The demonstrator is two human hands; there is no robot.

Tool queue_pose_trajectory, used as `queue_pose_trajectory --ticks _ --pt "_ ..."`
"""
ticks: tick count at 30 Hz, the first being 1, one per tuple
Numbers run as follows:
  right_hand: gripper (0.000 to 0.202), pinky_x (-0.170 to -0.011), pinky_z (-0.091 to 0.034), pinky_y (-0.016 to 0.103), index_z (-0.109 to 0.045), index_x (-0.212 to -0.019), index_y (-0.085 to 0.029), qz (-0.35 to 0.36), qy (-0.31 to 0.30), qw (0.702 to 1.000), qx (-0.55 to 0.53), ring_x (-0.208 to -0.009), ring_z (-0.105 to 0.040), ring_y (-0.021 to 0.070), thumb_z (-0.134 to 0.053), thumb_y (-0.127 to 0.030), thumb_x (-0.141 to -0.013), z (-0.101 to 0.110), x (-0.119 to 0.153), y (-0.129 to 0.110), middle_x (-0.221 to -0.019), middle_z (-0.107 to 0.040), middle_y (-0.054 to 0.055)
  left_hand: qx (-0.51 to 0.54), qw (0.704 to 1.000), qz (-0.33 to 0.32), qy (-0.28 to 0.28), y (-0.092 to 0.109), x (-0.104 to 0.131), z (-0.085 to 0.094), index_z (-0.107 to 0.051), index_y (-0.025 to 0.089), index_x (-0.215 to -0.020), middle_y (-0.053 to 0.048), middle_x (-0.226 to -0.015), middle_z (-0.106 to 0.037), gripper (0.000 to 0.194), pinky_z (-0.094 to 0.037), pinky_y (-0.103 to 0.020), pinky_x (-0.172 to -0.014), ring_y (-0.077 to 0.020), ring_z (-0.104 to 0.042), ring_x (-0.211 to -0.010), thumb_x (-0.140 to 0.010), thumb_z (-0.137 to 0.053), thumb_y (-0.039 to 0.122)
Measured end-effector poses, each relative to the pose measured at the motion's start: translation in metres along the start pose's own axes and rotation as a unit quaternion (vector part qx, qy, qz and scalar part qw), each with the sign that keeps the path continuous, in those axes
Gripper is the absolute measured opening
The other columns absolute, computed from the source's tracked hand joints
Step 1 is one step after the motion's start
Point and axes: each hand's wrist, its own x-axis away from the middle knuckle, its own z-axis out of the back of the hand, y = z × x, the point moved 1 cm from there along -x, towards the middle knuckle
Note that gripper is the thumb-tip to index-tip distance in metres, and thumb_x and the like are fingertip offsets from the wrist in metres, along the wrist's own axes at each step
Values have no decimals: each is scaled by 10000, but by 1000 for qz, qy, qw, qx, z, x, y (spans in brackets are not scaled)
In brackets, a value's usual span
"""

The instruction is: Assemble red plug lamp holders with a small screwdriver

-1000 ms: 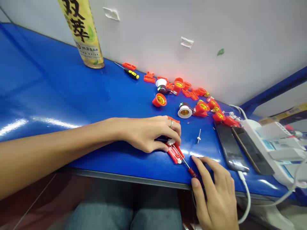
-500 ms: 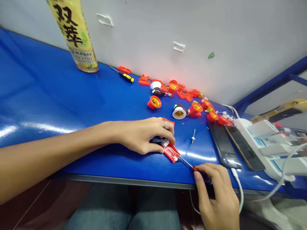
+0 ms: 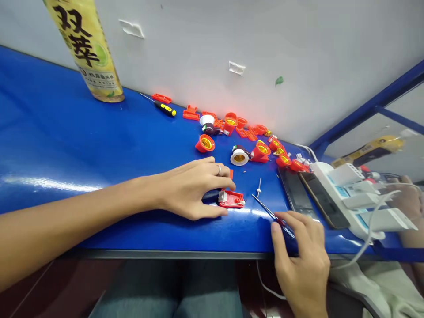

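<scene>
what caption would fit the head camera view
Screwdriver in the right hand, tip clear of the red housing by the left hand, blue table beneath.

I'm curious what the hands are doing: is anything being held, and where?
The right hand holds a screwdriver by its handle's front end. Whether the left hand grips anything cannot be told.

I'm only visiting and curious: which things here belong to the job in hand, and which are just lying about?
In use, it seems:
red casing by the left hand
thin screwdriver in the right hand
red sockets, probably

Lying about, apparently:
bottle
two phones
power strip
black-and-yellow screwdriver, perhaps spare
</scene>
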Motion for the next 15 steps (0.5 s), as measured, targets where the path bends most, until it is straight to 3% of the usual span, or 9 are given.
queue_pose_trajectory --ticks 8,15 --pt "251 -908 -491 397 -658 -1197 -214 56 -95 992 -63 -1034 -556 219 -551 -152 -979 -19 -33 -14 -1106 -606 81 -56 996 -34 54 5 -1 3 -674 165 -955 -89 -960 -698 155 -446 -371 -822 -240 -660 -884 -883 -567 250" --pt "94 -902 -478 367 -638 -989 -203 33 -145 983 -112 -998 -558 200 -557 -156 -979 -27 -39 -12 -1039 -626 53 -60 995 -68 45 2 -1 0 -672 166 -916 -42 -820 -671 123 -386 -363 -746 -192 -596 -700 -904 -559 213"
